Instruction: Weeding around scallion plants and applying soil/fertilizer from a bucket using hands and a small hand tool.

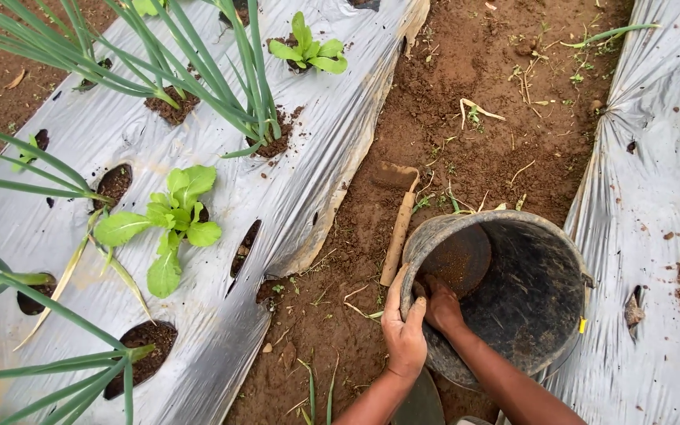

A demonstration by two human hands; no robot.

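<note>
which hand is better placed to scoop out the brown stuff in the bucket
Probably the right hand: it is already inside the tilted dark round bucket, fingers at the brown granular heap. The left hand is outside with its grip on the rim, seemingly steadying the bucket.

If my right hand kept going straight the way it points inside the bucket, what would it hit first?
The right hand reaches into the tilted black bucket, pointing up and slightly left. Straight on, it would probably first meet the brown granular heap lying against the bucket's inner wall, right at the fingertips; depth is hard to judge.
</note>
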